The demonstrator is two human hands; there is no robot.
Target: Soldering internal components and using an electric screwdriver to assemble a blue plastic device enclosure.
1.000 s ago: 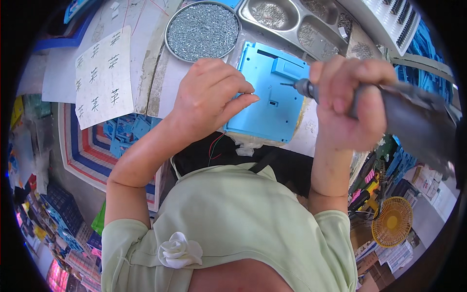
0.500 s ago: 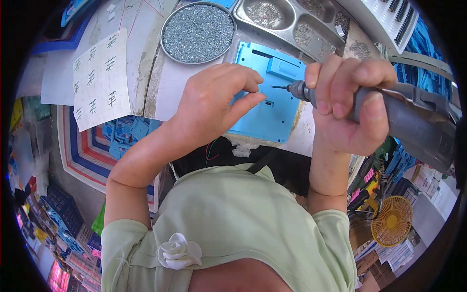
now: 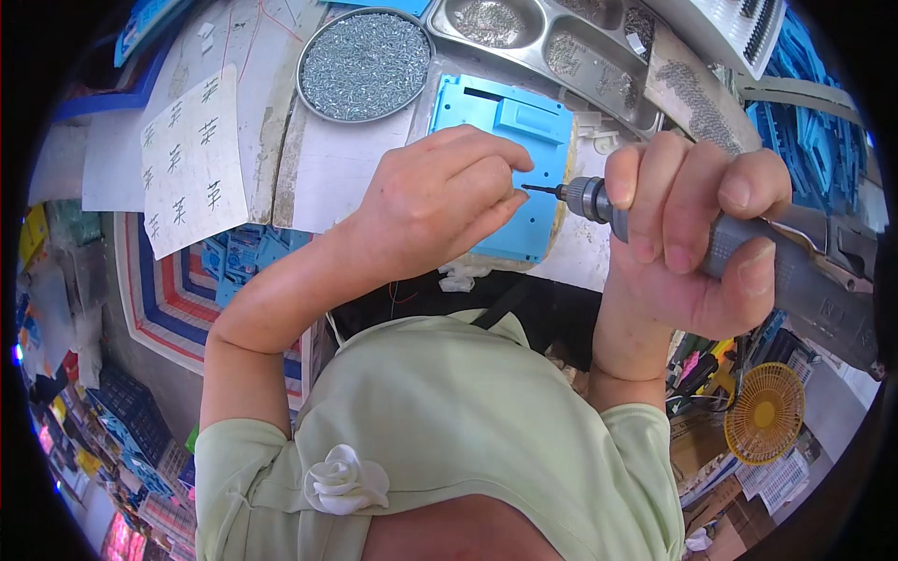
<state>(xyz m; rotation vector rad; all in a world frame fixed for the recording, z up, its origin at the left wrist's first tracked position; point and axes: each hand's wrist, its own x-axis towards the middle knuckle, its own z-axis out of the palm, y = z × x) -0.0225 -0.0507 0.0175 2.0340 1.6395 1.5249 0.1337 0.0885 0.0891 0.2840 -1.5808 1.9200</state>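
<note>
So, from the head camera, the only view here, the big change was that the gap had closed: half a second earlier the bit sat a little off from the left fingertips, and now the left hand had come over so its thumb and index finger were right around the bit's tip. To me that meant both hands were busy at one spot. Those two fingertips were slightly apart, but I honestly couldn't tell if they touched the bit or pinched something tiny. The right hand was wrapped firmly around a dark grey cylindrical power screwdriver, its long axis slanting from lower right to upper left, with the thin dark bit pointing left and a touch away from the person. That tip was over a flat light-blue plastic panel in front of the person on the white tabletop. The panel's long axis seemed to run away from the person, slotted end farthest, just beside a round metal tray full of small silvery screws.
</note>
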